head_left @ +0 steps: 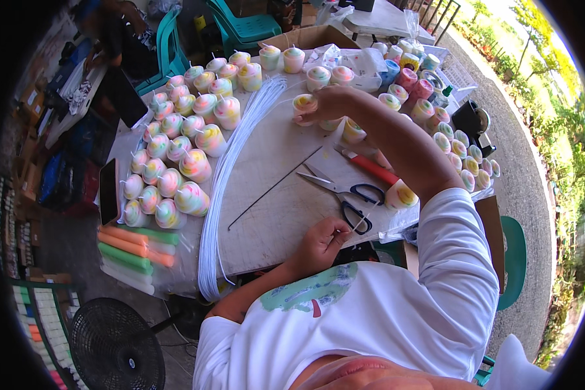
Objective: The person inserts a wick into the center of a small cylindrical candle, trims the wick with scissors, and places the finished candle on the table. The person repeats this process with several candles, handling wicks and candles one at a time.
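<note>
My right hand (326,105) reaches to the far middle of the table, its fingers round a swirled pastel candle (304,103) with no wick showing on top. Close to my body, my left hand (324,244) is closed, pinching a short white wick (365,217) that sticks out to the right. Scissors (338,188) with dark handles lie partly spread just beyond that hand. A thin dark rod (273,190) rests slantwise on the table. A long bundle of white wicks (216,214) curves along the left. Another candle (402,195) stands beneath my right forearm.
Many wicked candles (192,166) crowd the left side; more candles (458,149) stand at the right. Orange, green and white candle sticks (136,250) lie at the near left, beside a phone (109,192). A red-orange tool (374,169), tape dispenser (471,123) and fan (117,344) are around.
</note>
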